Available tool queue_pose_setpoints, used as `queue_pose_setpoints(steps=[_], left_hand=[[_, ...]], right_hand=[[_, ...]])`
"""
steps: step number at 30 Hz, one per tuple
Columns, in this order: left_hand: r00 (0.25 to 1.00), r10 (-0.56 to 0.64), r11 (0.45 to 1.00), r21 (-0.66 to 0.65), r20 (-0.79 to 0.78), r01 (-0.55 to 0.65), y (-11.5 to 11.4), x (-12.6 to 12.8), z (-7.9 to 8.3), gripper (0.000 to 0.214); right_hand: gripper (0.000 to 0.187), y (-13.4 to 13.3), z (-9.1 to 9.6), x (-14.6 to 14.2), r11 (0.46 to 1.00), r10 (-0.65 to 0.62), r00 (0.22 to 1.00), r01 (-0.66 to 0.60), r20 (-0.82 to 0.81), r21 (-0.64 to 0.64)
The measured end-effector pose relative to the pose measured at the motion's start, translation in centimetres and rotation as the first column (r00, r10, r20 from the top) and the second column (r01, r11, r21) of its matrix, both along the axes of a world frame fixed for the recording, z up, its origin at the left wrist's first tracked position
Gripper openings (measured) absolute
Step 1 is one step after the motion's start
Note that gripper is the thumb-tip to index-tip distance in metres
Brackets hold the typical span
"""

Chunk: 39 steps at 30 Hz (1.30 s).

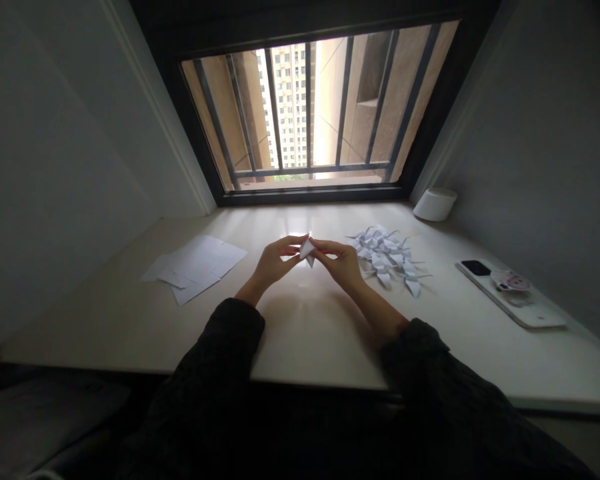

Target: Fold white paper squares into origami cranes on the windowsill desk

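Between my two hands, above the middle of the white tabletop (310, 333), is a small piece of folded white paper (307, 249). My left hand (276, 259) pinches it from the left with thumb and fingers. From the right, my right hand (341, 261) grips the same paper between thumb and fingers. Just beyond my right hand lies a heap of folded paper cranes (386, 255), with pointed tips sticking out. Several white paper sheets (205, 263) lie overlapping to the left of my left hand.
A white phone (515, 300) with a round cartoon grip on its back lies at the right. A white cylindrical object (435, 204) stands in the far right corner by the wall. Behind the table is a dark-framed window (313, 197) with bars outside.
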<state>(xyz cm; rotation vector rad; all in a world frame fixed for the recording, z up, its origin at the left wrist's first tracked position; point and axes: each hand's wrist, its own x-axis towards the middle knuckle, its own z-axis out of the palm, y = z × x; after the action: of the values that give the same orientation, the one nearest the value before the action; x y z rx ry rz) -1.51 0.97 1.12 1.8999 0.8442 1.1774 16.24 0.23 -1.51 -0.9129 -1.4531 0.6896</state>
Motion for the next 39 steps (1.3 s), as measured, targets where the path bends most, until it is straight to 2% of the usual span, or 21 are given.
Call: queue_pose_setpoints(steps=[4, 7, 12, 16, 20, 23, 28, 30, 33, 36, 39], left_hand=[[0.993, 0.053, 0.993, 0.113, -0.106, -0.041, -0.4, 0.2, 0.0, 0.046], [0.983, 0.134, 0.972, 0.211, -0.126, -0.106, -0.5, 0.5, -0.1, 0.044], [0.959, 0.271, 0.878, 0.43, -0.088, -0.208, -0.8, 0.7, 0.1, 0.033], [0.961, 0.278, 0.805, 0.549, -0.012, -0.226, -1.3, 1.0, 0.5, 0.021], [0.964, 0.261, 0.79, 0.565, 0.042, -0.239, -1.6, 1.3, 0.5, 0.014], [0.965, 0.252, 0.806, 0.536, 0.075, -0.252, -1.8, 1.5, 0.4, 0.012], [0.972, 0.222, 0.88, 0.412, 0.082, -0.236, -2.2, 1.6, 0.9, 0.013], [0.97, 0.233, 0.891, 0.384, 0.069, -0.241, -2.3, 1.5, 1.3, 0.021], [0.963, 0.263, 0.912, 0.313, 0.052, -0.266, -2.0, 1.5, 1.3, 0.045], [0.965, 0.251, 0.957, 0.125, 0.081, -0.26, -1.3, 1.5, 0.5, 0.058], [0.968, 0.167, 0.984, -0.089, 0.187, -0.152, -0.7, 1.7, -0.3, 0.06]], right_hand=[[0.029, 0.2, -0.2, 0.0, 1.0, -0.011, 1.0, 0.011, -0.001, -0.027], [0.028, 0.2, -0.2, 0.0, 0.999, -0.027, 1.0, 0.027, 0.015, -0.028], [0.027, 0.2, -0.2, 0.0, 0.999, -0.037, 0.999, 0.038, 0.021, -0.035], [0.033, 0.7, -0.5, -0.1, 0.991, -0.026, 0.997, 0.016, -0.072, -0.131], [0.039, 0.7, -0.2, -0.3, 0.979, 0.03, 0.977, -0.071, -0.211, -0.191], [0.041, 0.4, 0.2, -0.4, 0.974, 0.036, 0.965, -0.092, -0.26, -0.207], [0.04, 0.4, 0.3, -0.6, 0.967, 0.058, 0.94, -0.137, -0.336, -0.214], [0.038, 0.5, 0.2, -0.6, 0.966, 0.048, 0.937, -0.131, -0.345, -0.223], [0.039, 0.6, 0.2, -0.5, 0.968, 0.038, 0.934, -0.123, -0.356, -0.22], [0.041, 0.5, 0.4, -0.5, 0.971, 0.063, 0.931, -0.141, -0.359, -0.193], [0.043, 0.4, 0.6, -0.6, 0.971, 0.08, 0.926, -0.155, -0.368, -0.18]])
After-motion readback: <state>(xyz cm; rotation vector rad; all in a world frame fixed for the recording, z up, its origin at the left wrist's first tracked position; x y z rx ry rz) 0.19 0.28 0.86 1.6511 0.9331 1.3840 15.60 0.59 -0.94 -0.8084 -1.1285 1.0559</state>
